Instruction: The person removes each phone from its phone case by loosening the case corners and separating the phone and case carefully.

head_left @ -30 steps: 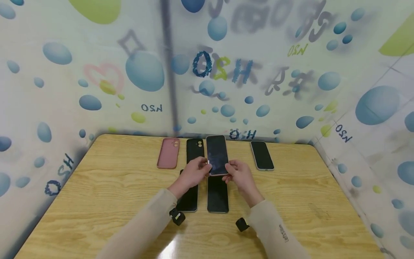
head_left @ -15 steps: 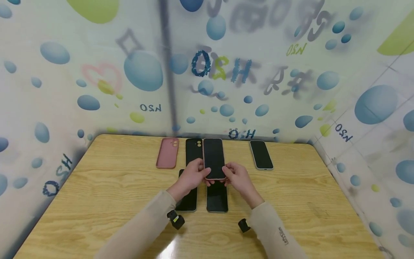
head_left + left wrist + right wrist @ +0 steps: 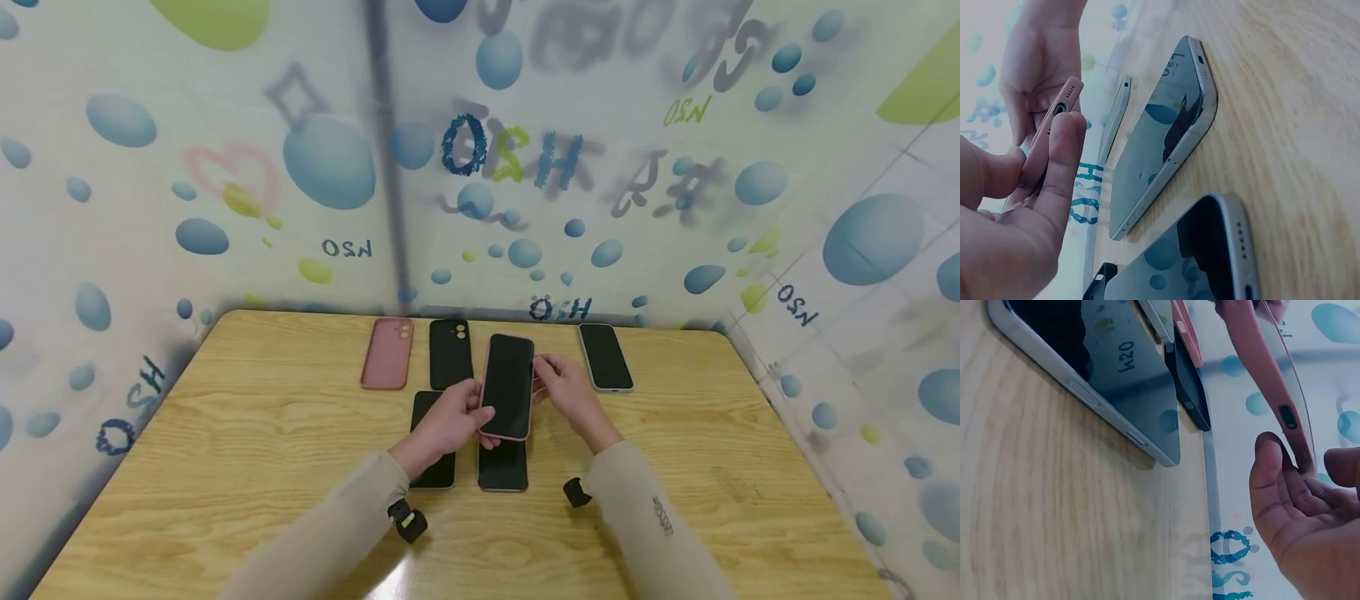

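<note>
At frame centre, a person's left grip is pinching a pink-cased phone above the desk, thumb in front, fingers behind, apparently steadying its lower left corner. The right grip is curling loosely by its upper right edge, thumb apart; whether it's touching, I cannot tell. A pink case and black case are lying near the back edge. Wood is offering room toward both side edges.

My held smartphone: black screen, pink case | my sleeves: beige, dark lettering on one | other smartphones: black screens, grey-to-silvery edges | loose phone covers: pink, black | tabletop: yellowish wood grain | wall: whitish, blue-and-green drops and lettering
</note>
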Demonstrator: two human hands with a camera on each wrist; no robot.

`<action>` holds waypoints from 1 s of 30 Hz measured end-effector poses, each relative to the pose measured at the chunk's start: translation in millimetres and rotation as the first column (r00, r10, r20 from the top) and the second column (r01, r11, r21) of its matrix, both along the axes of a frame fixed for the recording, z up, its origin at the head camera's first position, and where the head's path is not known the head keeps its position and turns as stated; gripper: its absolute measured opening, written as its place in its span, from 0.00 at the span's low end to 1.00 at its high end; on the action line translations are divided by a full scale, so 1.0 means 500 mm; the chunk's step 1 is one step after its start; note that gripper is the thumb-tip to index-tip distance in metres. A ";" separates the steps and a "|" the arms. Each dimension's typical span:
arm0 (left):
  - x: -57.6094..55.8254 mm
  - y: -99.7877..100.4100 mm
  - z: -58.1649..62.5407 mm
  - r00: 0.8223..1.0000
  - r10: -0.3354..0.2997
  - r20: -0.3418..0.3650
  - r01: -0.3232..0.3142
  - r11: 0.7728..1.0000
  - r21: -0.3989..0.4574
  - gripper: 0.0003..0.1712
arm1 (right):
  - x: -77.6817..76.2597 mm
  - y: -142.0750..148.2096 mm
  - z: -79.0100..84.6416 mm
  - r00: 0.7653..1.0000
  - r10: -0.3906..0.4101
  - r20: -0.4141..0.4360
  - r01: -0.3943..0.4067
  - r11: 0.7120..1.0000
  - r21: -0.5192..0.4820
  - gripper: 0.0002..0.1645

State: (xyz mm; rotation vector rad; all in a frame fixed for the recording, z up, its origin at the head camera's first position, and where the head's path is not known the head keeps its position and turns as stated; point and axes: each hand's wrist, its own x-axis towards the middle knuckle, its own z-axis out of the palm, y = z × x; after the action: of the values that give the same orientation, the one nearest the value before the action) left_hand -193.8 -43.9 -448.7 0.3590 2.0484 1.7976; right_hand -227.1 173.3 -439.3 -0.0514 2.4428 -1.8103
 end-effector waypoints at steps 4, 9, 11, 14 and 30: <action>0.004 0.001 -0.005 0.999 -0.023 -0.027 0.023 1.000 -0.001 0.13 | -0.008 0.004 0.000 1.000 -0.008 0.000 0.008 1.000 -0.011 0.21; 0.007 0.000 -0.007 0.998 -0.031 -0.057 0.030 0.999 -0.029 0.14 | -0.010 0.006 0.003 1.000 -0.020 -0.017 0.019 0.999 -0.026 0.21; 0.008 -0.001 -0.006 0.997 -0.032 -0.069 0.030 0.999 -0.038 0.14 | -0.010 0.006 0.004 0.999 -0.031 -0.026 0.030 0.999 -0.023 0.21; 0.010 -0.002 -0.004 0.995 -0.038 -0.091 0.034 0.998 -0.047 0.13 | -0.011 0.004 0.004 0.998 -0.046 -0.044 0.046 0.999 -0.003 0.20; 0.026 0.005 0.009 0.968 -0.077 -0.239 0.008 0.960 -0.278 0.14 | 0.001 -0.019 0.031 0.968 0.037 -0.250 0.132 0.771 0.623 0.18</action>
State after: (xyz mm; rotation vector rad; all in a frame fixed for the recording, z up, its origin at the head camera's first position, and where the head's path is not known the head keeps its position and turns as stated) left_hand -180.6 -41.1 -444.1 0.5651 2.4045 1.4748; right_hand -226.6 163.9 -423.9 -0.1715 3.1281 -0.9258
